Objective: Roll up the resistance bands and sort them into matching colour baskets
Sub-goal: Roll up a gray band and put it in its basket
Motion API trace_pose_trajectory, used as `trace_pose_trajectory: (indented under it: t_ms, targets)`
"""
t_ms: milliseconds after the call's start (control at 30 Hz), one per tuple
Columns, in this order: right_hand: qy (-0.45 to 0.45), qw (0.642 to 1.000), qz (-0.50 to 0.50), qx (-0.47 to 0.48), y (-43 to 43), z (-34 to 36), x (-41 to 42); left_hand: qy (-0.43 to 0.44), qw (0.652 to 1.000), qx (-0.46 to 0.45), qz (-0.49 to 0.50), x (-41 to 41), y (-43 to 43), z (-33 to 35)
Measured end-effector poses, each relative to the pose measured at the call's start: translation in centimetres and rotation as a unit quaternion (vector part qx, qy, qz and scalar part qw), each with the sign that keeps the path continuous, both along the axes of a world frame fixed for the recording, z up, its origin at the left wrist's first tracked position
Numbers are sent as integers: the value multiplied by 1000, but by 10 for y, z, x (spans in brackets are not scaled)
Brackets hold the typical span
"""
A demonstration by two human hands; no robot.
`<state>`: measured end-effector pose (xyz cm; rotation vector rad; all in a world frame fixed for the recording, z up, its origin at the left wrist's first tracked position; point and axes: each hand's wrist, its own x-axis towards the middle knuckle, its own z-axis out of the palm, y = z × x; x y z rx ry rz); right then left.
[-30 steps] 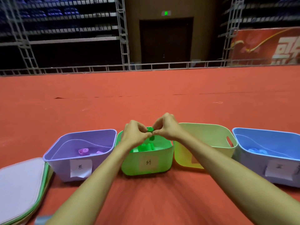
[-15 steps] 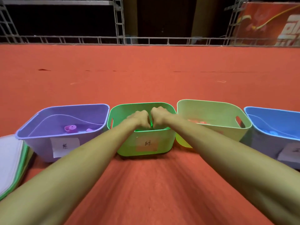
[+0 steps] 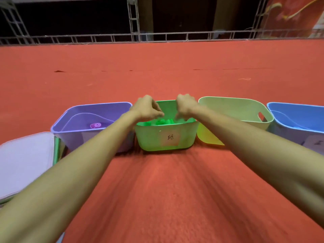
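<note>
The green bands [image 3: 160, 122] lie inside the green basket [image 3: 150, 137], in the middle of the row. They are rolled into small tight coils of bright green, and several lie side by side on its bottom. How many there are I cannot tell, because they are blurred.

Both hands hang over this basket, a little apart from each other. The left hand [image 3: 147, 109] has its fingers loosely bent downward and I see nothing in them. The right hand [image 3: 185, 107] is the same, with its fingertips pointing down toward the coils and not holding anything.

On the front wall of the green basket there is a pale paper label [image 3: 170, 138] with one handwritten Chinese character, which seems to be 绿. The blue basket [image 3: 298, 111] at the right end also has a label [image 3: 313, 142], but it is partly cut by the edge and I cannot read it.

The purple basket [image 3: 73, 135] on the left contains one pink roll [image 3: 95, 125]. The yellow basket [image 3: 233, 109] stands between the green one and the blue one.

All baskets stand on a red carpet [image 3: 166, 190].
</note>
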<state>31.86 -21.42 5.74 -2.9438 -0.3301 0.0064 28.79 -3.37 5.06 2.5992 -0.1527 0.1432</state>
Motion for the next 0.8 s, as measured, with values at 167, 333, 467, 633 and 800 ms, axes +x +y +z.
trace_pose_trajectory:
  t_ms: [167,333,467,633,800]
  targets:
    - [-192,970,4,148,22,13,-68,-45,988,-144,17,-104,70,7]
    - [-49,941,105,318,93,-24,-162,37,990,-111,82,-227,152,-20]
    - [150,938,177,257,156,-80,-208,128,967,-10,218,-305,200,-55]
    - [175,939,109,277,231,-129,-223,226,922,36,311,-385,183,-99]
    - [195,925,100,309,257,-125,-234,214,912,-98,336,-386,164,-112]
